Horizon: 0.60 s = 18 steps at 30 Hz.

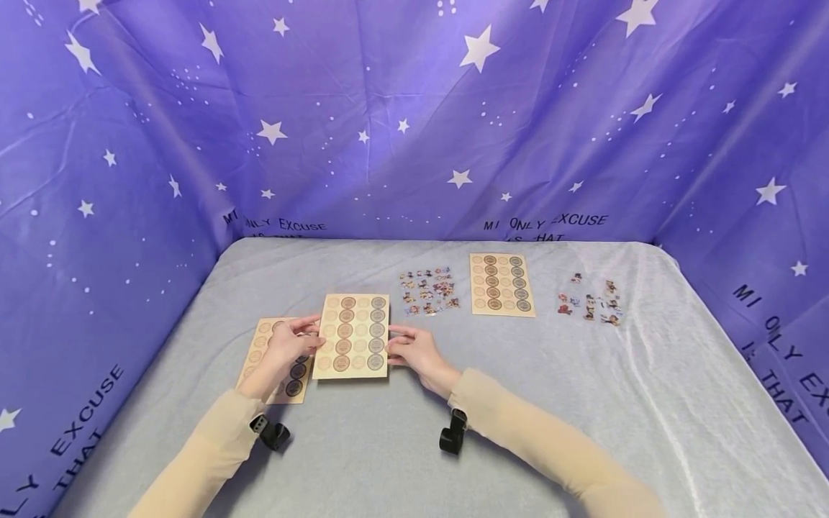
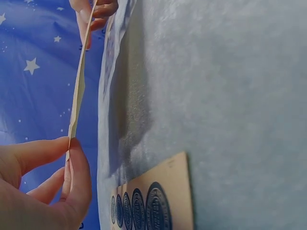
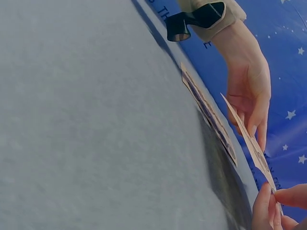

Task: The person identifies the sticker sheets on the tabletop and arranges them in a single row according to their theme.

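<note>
A tan sheet of round stickers (image 1: 353, 336) is held above the table between both hands. My left hand (image 1: 285, 350) pinches its left edge between thumb and fingers, and my right hand (image 1: 419, 354) pinches the right edge. In the left wrist view the held sheet (image 2: 79, 91) appears nearly edge-on, slightly bent, with the left thumb and index finger on its rim. A second tan sticker sheet (image 1: 294, 388) lies on the table beneath my left hand and forearm, which partly cover it. The right wrist view shows the held sheet (image 3: 247, 139) raised off the cloth.
Behind the held sheet lies a clear sheet of small colourful stickers (image 1: 427, 291). Another tan round-sticker sheet (image 1: 502, 285) lies to its right, and a second clear sticker sheet (image 1: 591, 302) farther right. A purple star-patterned curtain (image 1: 388, 108) surrounds the grey cloth-covered table (image 1: 518, 388).
</note>
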{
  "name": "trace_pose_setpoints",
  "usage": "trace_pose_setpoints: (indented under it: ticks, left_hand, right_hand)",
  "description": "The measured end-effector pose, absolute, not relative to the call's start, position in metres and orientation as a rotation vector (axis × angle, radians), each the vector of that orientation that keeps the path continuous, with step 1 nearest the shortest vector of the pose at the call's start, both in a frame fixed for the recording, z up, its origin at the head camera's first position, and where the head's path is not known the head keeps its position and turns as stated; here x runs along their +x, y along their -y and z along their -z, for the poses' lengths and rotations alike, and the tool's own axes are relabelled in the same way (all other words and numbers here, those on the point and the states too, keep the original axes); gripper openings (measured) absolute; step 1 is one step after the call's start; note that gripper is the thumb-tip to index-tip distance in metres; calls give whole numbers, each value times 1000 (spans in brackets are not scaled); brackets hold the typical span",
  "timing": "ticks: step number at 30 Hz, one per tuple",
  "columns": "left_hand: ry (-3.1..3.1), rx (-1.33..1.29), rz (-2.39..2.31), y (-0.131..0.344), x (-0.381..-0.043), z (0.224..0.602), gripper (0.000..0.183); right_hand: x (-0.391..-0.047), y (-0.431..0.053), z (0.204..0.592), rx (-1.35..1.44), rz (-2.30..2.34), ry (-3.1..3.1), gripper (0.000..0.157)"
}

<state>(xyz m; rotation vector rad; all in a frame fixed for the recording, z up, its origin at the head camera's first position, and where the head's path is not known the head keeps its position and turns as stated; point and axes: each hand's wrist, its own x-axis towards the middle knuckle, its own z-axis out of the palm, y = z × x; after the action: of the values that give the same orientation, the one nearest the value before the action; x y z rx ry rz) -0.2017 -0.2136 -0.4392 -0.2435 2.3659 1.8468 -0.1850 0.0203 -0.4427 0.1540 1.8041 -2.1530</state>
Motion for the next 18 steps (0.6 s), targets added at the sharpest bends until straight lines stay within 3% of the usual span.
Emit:
trace_pose_setpoints:
  ticks: [18]
  left_hand:
    - [-2367,-277,-1762,210,-185,438,55]
  right_hand:
    - [-168,-23,446,91,2134,-1759,45]
